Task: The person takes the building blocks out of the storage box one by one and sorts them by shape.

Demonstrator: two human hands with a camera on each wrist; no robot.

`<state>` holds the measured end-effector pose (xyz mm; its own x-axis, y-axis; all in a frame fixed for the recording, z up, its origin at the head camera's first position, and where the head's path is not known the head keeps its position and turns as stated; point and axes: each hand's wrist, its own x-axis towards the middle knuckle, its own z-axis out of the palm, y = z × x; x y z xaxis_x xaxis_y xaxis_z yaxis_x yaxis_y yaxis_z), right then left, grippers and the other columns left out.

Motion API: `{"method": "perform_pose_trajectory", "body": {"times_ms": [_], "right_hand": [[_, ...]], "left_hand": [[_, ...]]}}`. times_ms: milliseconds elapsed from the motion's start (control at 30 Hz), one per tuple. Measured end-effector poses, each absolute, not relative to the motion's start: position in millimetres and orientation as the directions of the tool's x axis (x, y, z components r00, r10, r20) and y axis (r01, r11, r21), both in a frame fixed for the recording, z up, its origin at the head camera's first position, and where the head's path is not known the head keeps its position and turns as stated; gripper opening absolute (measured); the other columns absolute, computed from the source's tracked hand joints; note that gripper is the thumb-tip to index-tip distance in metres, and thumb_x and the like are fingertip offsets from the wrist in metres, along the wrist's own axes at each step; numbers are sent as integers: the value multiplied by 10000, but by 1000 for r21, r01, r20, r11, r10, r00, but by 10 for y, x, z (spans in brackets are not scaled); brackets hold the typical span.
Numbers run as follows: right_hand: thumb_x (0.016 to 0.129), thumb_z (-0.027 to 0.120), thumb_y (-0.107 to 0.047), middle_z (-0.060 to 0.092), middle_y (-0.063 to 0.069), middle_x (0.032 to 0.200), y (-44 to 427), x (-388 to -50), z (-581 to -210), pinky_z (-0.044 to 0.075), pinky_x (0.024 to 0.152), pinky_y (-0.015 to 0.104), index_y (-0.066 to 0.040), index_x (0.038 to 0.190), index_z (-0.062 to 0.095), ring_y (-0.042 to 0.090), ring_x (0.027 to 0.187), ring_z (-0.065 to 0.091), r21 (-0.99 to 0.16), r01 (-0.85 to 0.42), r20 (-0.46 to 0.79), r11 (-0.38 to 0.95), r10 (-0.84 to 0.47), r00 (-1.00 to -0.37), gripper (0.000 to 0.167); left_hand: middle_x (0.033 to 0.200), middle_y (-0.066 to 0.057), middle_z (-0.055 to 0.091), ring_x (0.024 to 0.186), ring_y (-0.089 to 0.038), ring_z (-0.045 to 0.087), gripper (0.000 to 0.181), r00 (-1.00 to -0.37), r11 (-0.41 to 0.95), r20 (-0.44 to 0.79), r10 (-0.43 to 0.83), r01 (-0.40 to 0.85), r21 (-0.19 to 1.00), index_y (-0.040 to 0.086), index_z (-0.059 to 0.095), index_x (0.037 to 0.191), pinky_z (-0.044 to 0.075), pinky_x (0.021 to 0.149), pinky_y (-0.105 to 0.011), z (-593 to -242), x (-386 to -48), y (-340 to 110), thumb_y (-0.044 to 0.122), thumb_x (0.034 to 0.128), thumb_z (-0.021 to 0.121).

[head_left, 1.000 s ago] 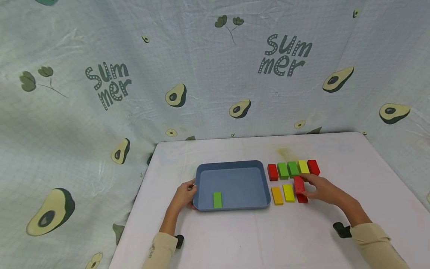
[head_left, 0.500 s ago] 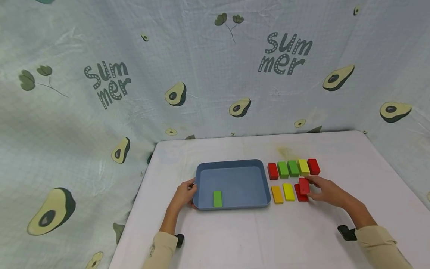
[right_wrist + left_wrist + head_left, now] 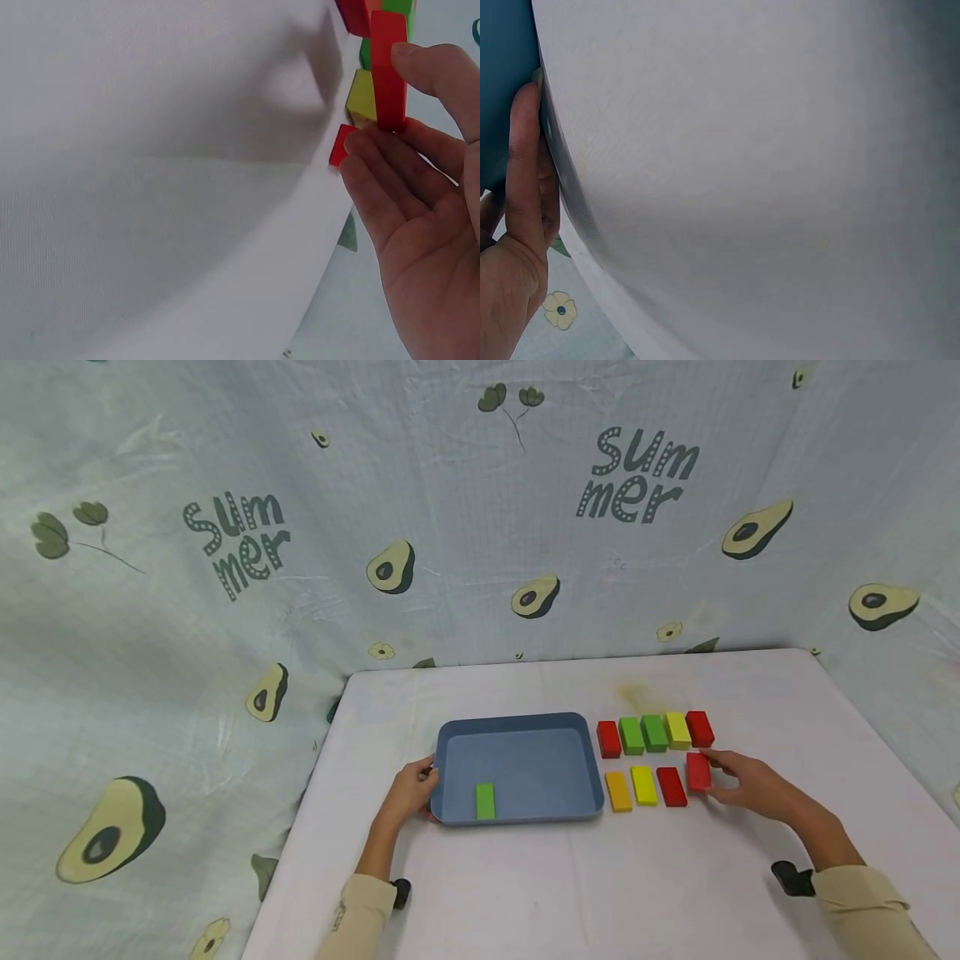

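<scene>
My right hand [image 3: 753, 783] pinches a red block [image 3: 388, 71] between thumb and fingertips. In the right wrist view this block is raised off the table. In the head view it appears just right of another red block [image 3: 672, 787], which lies in the front row after an orange block [image 3: 618, 792] and a yellow block [image 3: 643, 785]. On the far left, my left hand [image 3: 408, 792] grips the left rim of a blue-grey tray [image 3: 517, 723]. One green block [image 3: 485, 802] lies inside it near the front wall. The tray's underside fingers are mostly hidden.
A back row of blocks stands right of the tray: a red block [image 3: 609, 740], two green ones, a yellow block [image 3: 677, 731] and a red block [image 3: 700, 729]. The white table [image 3: 525, 893] ends at a cloth backdrop [image 3: 450, 485] printed with avocados.
My right hand has carried the red block rightward from above the lying red block, which now shows fully beside it. The left hand and tray stay in place.
</scene>
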<state>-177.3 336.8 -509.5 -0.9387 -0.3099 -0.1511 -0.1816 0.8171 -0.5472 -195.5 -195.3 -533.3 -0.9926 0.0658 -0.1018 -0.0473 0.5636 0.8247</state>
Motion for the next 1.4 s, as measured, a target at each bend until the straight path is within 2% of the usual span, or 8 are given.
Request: {"method": "perform_pose_trajectory", "body": {"times_ms": [433, 667, 933, 1133, 1333, 1400], "right_hand": [[772, 763, -258, 487, 300, 1243, 3369, -1798, -5170, 430, 857, 554, 73, 1349, 421, 455, 1118, 433, -528, -174, -216, 831, -329, -919, 748], [762, 771, -235, 506, 287, 1230, 3359, -1806, -5153, 439, 853, 542, 79, 1333, 439, 447, 1115, 446, -518, -194, -207, 833, -342, -916, 732], [744, 785, -215, 519, 268, 1205, 3361, -1826, -5130, 452, 843, 524, 85, 1307, 463, 423, 1087, 465, -508, -200, -208, 838, -345, -915, 714], [730, 795, -218, 509, 278, 1215, 3370, -1838, -5159, 459, 833, 521, 83, 1296, 474, 434, 1099, 458, -492, -212, -200, 844, -347, -916, 717], [719, 802, -236, 492, 291, 1220, 3380, -1844, -5180, 454, 829, 539, 85, 1308, 461, 450, 1106, 440, -490, -214, -192, 845, -344, -919, 753], [716, 803, -241, 490, 298, 1213, 3379, -1843, -5187, 454, 825, 544, 95, 1315, 447, 455, 1102, 438, -492, -211, -188, 844, -340, -921, 774]], "left_hand": [[1002, -113, 597, 826, -209, 602, 474, -991, 572, -119, 56, -66, 817, -10, 454, 1377, 516, 571, -303, -5317, -1961, -1935, 132, 929, 503], [996, -119, 580, 774, -214, 603, 479, -989, 537, -136, 51, -87, 839, 5, 445, 1389, 502, 456, -338, -5317, -1951, -1941, 123, 929, 503], [1016, -128, 589, 706, -204, 604, 468, -989, 514, -134, 63, -83, 854, 12, 449, 1389, 488, 414, -366, -5311, -1938, -1940, 111, 934, 494], [989, -115, 587, 758, -199, 598, 465, -990, 536, -125, 62, -72, 841, 5, 456, 1382, 500, 462, -333, -5306, -1941, -1934, 107, 930, 492], [1000, -119, 586, 789, -218, 605, 466, -990, 528, -127, 64, -75, 846, 15, 451, 1389, 501, 449, -348, -5313, -1945, -1933, 108, 934, 490], [998, -119, 588, 801, -214, 604, 464, -990, 540, -124, 67, -68, 839, 9, 454, 1385, 509, 486, -330, -5318, -1946, -1933, 105, 932, 490]]}}
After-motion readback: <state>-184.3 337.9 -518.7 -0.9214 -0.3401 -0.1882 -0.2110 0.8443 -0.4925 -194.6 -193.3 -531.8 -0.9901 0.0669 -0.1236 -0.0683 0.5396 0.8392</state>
